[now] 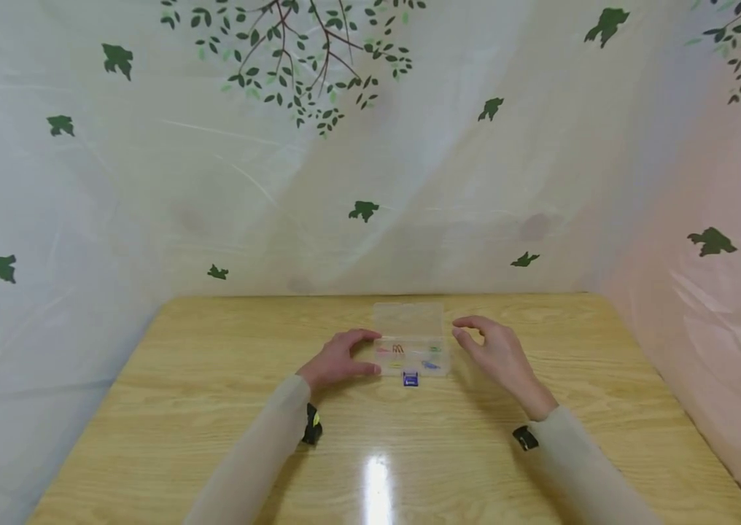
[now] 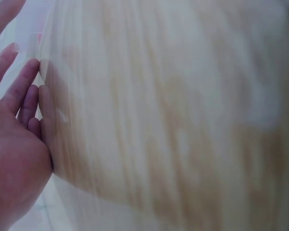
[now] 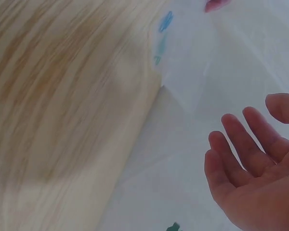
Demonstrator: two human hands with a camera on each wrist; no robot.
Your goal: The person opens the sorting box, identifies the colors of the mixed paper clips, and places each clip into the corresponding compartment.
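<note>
At frame centre on the light wooden bench (image 1: pixel 213 408), the clear plastic compartment box (image 1: pixel 411 344) is touched at its left end by the relaxed left hand (image 1: pixel 339 360); the right hand (image 1: pixel 498 351), loosely spread, is held just right of it.

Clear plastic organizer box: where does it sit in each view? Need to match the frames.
Head: clear plastic organizer box, lid open, centre of the wooden table, between both hands.
Left wrist: top-left corner, at the left hand's fingertips.
Right wrist: top centre, apart from the right hand.
Shared landmark: the table's wood grain.
</note>
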